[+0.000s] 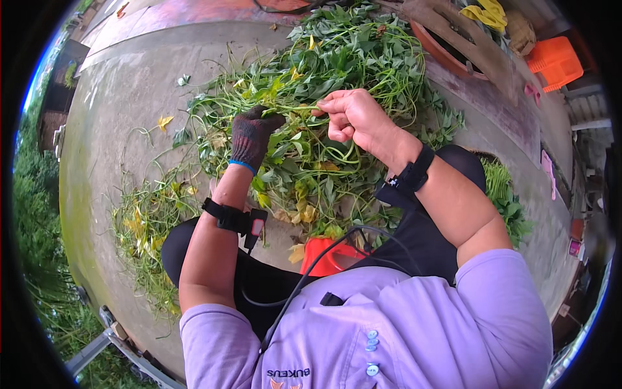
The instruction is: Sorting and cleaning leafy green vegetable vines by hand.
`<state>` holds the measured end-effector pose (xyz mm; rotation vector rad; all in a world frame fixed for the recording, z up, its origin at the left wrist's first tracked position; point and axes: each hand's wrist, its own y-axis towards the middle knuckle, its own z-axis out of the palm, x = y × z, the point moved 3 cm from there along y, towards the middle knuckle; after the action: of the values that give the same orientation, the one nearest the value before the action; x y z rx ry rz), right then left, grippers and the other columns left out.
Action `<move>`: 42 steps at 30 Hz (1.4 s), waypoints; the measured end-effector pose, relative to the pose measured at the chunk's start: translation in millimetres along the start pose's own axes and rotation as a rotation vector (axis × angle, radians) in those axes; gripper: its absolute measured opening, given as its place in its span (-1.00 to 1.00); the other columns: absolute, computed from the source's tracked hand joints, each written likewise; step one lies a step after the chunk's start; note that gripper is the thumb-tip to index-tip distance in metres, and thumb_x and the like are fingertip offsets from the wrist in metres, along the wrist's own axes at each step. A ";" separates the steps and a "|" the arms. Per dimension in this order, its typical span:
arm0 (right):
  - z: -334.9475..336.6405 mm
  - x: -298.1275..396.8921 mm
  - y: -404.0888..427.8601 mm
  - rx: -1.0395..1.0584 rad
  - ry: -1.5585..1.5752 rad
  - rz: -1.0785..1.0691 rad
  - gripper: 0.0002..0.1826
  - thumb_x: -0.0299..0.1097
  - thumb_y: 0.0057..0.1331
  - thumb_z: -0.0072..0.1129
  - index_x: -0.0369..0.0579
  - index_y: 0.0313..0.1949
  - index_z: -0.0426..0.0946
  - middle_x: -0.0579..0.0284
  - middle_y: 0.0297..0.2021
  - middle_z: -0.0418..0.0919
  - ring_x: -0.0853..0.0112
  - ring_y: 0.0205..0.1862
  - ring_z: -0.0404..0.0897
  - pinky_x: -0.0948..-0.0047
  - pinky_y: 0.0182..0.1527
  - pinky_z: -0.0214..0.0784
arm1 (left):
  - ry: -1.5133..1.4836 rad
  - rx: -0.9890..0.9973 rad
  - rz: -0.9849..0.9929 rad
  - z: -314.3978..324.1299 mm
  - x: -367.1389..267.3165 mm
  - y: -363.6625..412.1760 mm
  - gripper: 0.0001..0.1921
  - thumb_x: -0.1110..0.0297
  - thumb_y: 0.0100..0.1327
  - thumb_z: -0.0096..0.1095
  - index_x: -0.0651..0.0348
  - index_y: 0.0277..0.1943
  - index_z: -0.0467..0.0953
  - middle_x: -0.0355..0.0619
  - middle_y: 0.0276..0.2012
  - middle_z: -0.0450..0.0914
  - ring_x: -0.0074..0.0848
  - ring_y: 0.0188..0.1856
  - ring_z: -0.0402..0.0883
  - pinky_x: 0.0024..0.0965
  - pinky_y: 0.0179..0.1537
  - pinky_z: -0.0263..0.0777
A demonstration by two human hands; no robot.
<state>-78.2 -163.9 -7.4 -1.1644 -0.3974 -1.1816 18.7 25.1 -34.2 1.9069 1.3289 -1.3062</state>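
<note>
A green leafy vine stem [299, 108] runs between my two hands, above a large heap of leafy vines [340, 63] on the concrete. My left hand [255, 138], in a dark knitted glove with a blue cuff, is closed around one end of it. My bare right hand [352, 119] pinches the other end between thumb and fingertips, the other fingers curled. Yellow and green leaves lie beneath both hands. What else the glove may hold is hidden.
A looser pile of stems and yellow leaves [146, 233] lies at the left. A red plastic stool [328, 257] is between my legs. Bundled green stems [503, 194] lie beyond my right knee. A terracotta-coloured basin [437, 48] and an orange plastic basket [559, 63] stand at upper right. A cable crosses my lap.
</note>
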 end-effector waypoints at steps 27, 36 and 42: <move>-17.1 1.6 40.2 -0.058 0.315 -0.105 -0.82 -0.55 0.33 -0.02 -0.31 -0.10 0.47 0.04 -0.28 0.55 0.20 -0.34 0.63 0.35 -0.28 0.52 | -0.374 0.333 -0.115 73.7 -34.7 -42.5 -0.77 0.32 0.39 0.10 0.30 -0.20 0.62 -0.12 -0.37 0.69 -0.44 -0.35 0.66 -0.37 -0.25 0.50; 3.1 6.9 24.6 0.044 -0.599 -0.359 -0.36 -0.20 0.30 0.26 -0.03 0.34 0.32 0.34 -0.29 0.53 0.62 -0.28 0.45 0.57 -0.21 0.33 | -0.790 0.508 -0.395 62.3 -15.3 -30.2 -0.78 0.32 0.30 0.28 0.33 -0.34 0.56 -0.06 -0.53 0.57 -0.33 -0.49 0.61 -0.23 -0.35 0.55; -3.0 12.6 16.6 -0.127 -0.825 -0.475 -0.52 -0.07 0.27 0.29 -0.15 0.04 0.51 0.28 -0.41 0.55 0.57 -0.44 0.45 0.52 -0.34 0.32 | -0.986 0.403 -0.388 48.6 -10.5 -14.0 -0.79 0.28 0.33 0.22 0.29 -0.26 0.54 -0.10 -0.51 0.54 -0.34 -0.47 0.57 -0.17 -0.30 0.57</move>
<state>-59.8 -174.1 -7.2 -1.7073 -1.2923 -1.0802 -15.9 -12.1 -44.1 0.8918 0.9358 -2.4042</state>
